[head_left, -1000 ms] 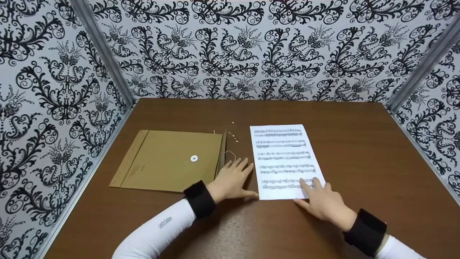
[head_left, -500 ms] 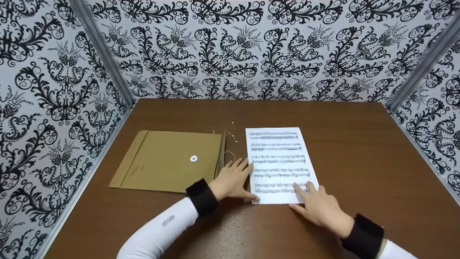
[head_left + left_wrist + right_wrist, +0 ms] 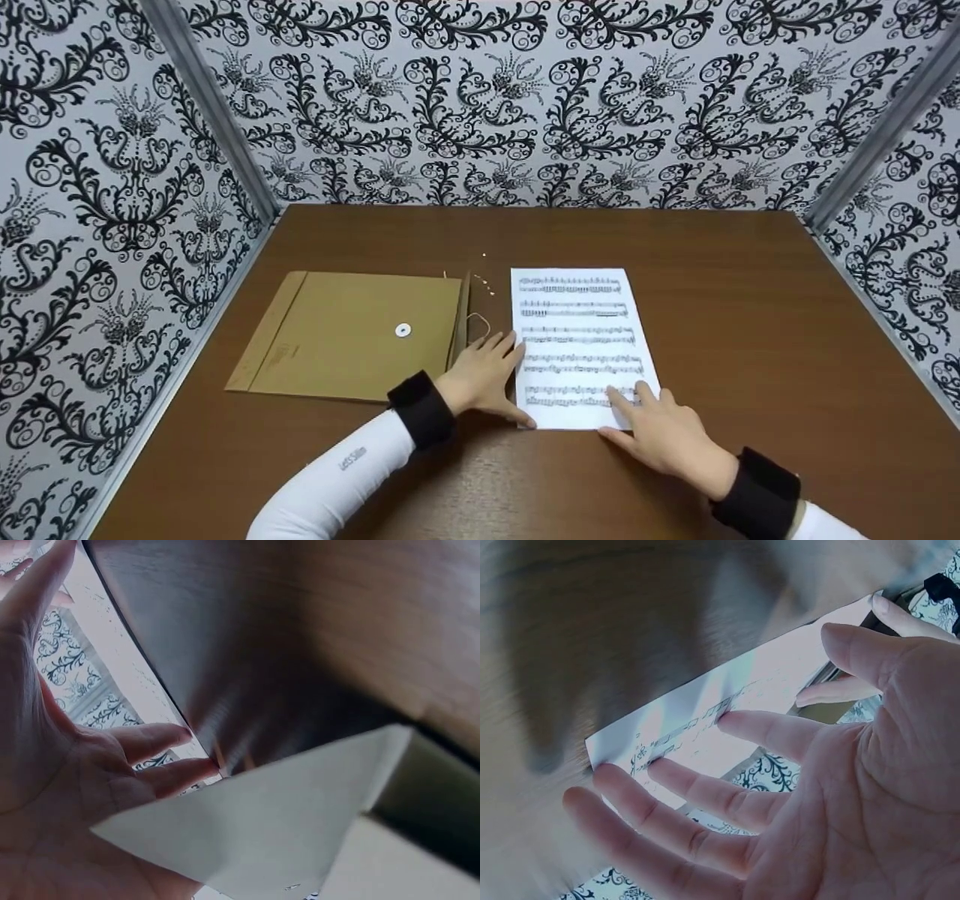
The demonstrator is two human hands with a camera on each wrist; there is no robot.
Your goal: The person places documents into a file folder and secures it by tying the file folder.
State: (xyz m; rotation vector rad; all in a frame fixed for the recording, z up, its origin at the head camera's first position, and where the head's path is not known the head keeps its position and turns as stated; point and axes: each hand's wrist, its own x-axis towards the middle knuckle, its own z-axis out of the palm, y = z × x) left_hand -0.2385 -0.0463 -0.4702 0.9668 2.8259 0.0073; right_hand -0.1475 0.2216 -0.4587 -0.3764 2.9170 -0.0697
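A white sheet of printed music lies flat on the brown table, right of a tan paper envelope with a white round button. Along the sheet's lower left edge my left hand rests with fingers spread, the thumb at the near left corner. On the lower right part of the sheet, my right hand touches the paper with extended fingers, its thumb by the near edge. The right wrist view shows the straight fingers over the sheet; in the left wrist view the envelope's open flap stands close to the palm.
A thin string loop sticks out at the envelope's right side. Small pale specks lie on the table between envelope and sheet. Patterned walls enclose the table's back and sides.
The sheet has slid left and slightly toward me, and my right hand has moved with it. My left hand has stayed nearly in place, with its thumb now at the sheet's corner.
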